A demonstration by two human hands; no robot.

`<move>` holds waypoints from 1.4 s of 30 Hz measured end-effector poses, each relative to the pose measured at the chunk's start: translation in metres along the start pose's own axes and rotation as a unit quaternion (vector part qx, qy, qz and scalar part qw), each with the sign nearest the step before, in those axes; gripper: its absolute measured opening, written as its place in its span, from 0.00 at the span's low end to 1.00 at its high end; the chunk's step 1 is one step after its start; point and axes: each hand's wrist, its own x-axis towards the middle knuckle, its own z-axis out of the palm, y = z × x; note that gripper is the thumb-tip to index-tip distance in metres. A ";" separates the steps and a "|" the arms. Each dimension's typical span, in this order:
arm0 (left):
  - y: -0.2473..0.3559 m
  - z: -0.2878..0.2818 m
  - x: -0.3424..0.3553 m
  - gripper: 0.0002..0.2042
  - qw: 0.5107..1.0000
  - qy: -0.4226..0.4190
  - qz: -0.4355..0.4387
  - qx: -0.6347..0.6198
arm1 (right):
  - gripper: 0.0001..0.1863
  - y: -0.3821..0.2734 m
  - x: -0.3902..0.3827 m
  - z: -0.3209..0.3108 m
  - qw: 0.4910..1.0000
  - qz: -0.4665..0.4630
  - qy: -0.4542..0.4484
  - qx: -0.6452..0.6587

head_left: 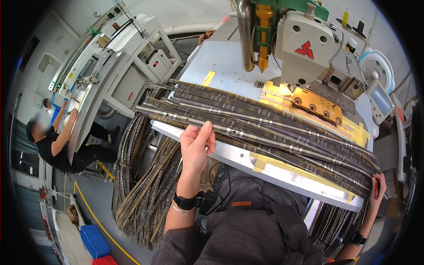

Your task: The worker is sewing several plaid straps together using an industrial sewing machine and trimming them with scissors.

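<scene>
A thick bundle of long, dark woven strips [274,128] with pale and brown bands lies across the sewing machine's table. My left hand [198,145] is closed at the bundle's near edge, its thumb up against a strip and its fingers curled in. Whatever the left fingers pinch, if anything, is hidden. At the far right end, where the strips bend together over the table's edge, my right hand [377,187] is closed around the bundle. A small red and dark object [376,189] shows against that hand; its kind is unclear.
A large sewing machine head [304,44] with a lit orange clamp [316,106] stands beyond the strips. More strips [145,190] hang off the table's left side. A fan [376,70] stands right. A co-worker [53,141] sits at another machine, left; blue bin [94,241] below.
</scene>
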 end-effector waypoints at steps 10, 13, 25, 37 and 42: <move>0.001 0.005 0.001 0.14 1.000 -0.002 0.004 0.014 | 0.03 -0.009 0.004 0.006 1.000 0.006 0.000 0.027; -0.002 0.006 0.004 0.15 0.999 0.013 -0.008 0.041 | 0.02 -0.015 0.004 0.008 1.000 0.001 0.018 0.015; -0.032 -0.032 0.028 0.16 0.925 0.059 -0.032 0.373 | 0.30 -0.053 0.030 -0.010 0.940 0.066 -0.001 0.334; -0.014 0.039 0.032 0.11 0.746 -0.160 0.312 0.566 | 0.50 -0.123 0.071 0.008 0.602 0.031 -0.194 0.774; -0.020 0.050 0.053 0.15 0.655 -0.284 0.335 0.615 | 0.42 -0.177 0.097 0.051 0.774 0.128 -0.251 0.567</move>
